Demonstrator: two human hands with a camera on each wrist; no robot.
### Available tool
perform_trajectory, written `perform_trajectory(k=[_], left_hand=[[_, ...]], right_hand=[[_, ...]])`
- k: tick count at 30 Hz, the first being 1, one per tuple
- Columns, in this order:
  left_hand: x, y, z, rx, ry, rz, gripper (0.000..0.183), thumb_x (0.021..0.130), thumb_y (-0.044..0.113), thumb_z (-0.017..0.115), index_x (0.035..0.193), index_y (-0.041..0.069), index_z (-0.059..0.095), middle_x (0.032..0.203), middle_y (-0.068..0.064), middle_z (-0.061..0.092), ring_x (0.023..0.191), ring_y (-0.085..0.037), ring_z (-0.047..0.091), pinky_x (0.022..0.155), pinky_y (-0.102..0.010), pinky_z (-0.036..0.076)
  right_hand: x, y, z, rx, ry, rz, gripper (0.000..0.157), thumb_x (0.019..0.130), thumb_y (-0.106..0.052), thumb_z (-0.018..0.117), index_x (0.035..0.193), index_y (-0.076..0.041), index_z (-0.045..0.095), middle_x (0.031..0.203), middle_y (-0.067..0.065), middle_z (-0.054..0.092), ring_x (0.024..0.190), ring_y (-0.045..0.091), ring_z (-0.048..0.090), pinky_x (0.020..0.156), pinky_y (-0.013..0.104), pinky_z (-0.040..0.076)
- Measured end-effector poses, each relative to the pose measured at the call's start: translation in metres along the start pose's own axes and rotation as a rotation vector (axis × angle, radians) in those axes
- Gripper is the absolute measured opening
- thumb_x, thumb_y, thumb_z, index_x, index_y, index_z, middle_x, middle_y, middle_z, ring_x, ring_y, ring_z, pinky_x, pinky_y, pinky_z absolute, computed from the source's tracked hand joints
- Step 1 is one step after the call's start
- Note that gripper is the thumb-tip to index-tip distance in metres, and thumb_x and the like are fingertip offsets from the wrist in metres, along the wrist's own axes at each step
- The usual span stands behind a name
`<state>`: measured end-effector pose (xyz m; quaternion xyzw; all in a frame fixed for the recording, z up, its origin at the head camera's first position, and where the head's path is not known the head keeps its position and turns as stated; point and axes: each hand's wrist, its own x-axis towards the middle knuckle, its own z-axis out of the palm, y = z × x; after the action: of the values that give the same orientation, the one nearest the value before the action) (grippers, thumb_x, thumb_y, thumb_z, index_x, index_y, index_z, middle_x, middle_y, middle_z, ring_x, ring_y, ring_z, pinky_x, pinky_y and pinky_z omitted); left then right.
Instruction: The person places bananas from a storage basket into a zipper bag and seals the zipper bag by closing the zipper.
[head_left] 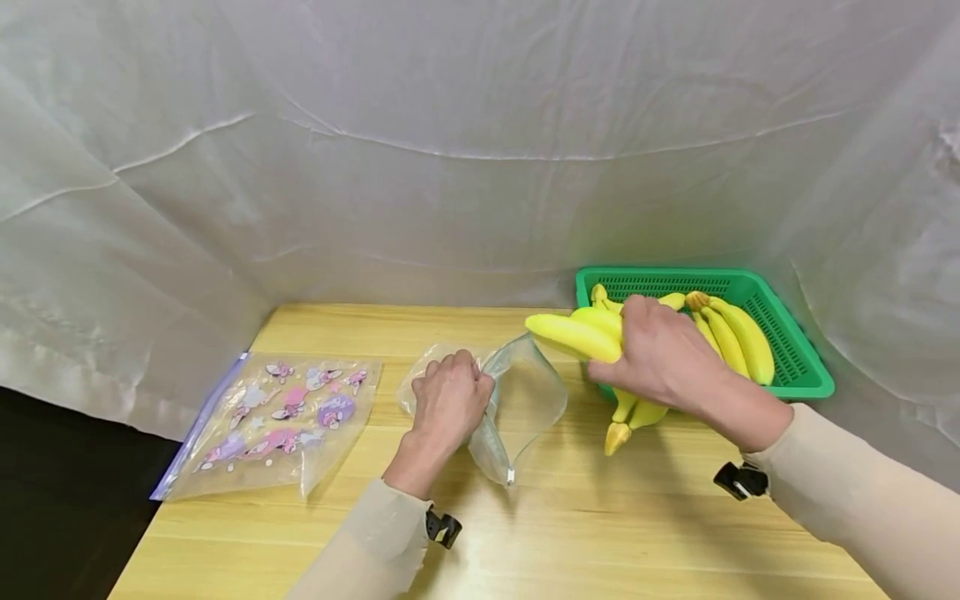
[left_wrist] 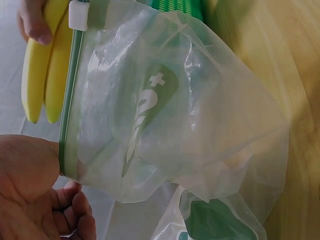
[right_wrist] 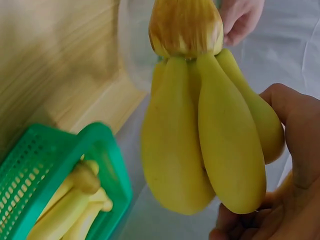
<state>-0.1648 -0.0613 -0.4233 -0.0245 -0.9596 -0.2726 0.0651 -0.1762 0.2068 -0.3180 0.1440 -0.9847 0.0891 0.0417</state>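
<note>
My left hand grips the rim of a clear zip bag with a green zip edge. The bag's mouth gapes toward the right, and a white slider sits at one end of the zip. In my right hand is a bunch of yellow bananas, held above the table between the bag and a green basket. Its brown stem end points down toward me in the head view. Part of the bunch is hidden behind the right hand.
More banana bunches lie in the basket at the back right. A second clear zip bag, with pink and purple prints and a purple zip, lies flat on the left of the wooden table. Grey sheeting hangs behind.
</note>
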Motion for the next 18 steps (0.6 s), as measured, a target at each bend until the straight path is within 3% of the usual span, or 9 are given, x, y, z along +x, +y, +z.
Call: perform_trajectory(k=[10,18], left_hand=[[0.0,0.003,0.001,0.002,-0.005,-0.004,0.014,0.095,0.022,0.056,0.082,0.017,0.055,0.08,-0.002,0.056,0.084,-0.029,0.053,0.086,-0.058,0.045],[-0.002,0.006,0.002,-0.004,-0.007,0.011,0.014,0.096,0.021,0.056,0.083,0.015,0.055,0.08,-0.003,0.054,0.084,-0.03,0.052,0.085,-0.057,0.046]], right_hand=[[-0.009,-0.033,-0.005,-0.032,-0.245,0.006,0.06,0.075,-0.052,0.074,0.101,-0.004,0.05,0.082,0.008,0.054,0.062,0.021,0.054,0.053,0.032,0.041],[0.0,-0.051,0.002,-0.119,-0.4,-0.013,0.06,0.074,-0.055,0.071,0.101,-0.005,0.051,0.085,0.007,0.056,0.07,0.022,0.055,0.062,0.036,0.043]])
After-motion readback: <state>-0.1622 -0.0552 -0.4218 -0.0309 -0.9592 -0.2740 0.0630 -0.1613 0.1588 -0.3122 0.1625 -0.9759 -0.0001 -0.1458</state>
